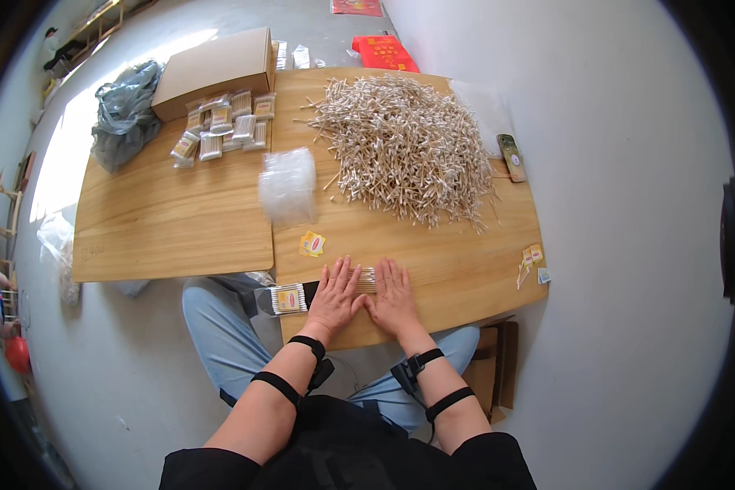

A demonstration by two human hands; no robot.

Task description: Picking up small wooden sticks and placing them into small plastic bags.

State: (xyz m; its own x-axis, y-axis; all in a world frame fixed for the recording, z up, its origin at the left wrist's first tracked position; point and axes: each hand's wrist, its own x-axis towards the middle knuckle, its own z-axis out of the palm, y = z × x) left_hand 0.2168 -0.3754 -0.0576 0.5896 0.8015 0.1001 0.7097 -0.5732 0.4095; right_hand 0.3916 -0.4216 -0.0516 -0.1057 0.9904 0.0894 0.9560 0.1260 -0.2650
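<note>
My left hand (335, 296) and my right hand (394, 296) lie flat, fingers spread, side by side on the near edge of the wooden table (465, 269). Both press on a small row of cotton swabs (367, 280) that shows between them. A filled clear packet of swabs with a yellow-red label (288, 299) lies just left of my left hand, at the table edge. A big heap of loose cotton swabs (404, 147) covers the far middle of the table.
A stack of clear empty bags (287, 186) lies mid-table, small yellow labels (312, 243) near it and more labels (532, 257) at the right edge. Several filled packets (224, 126), a cardboard box (214, 69), a grey plastic bag (125, 114) and a phone (511, 157) sit farther off.
</note>
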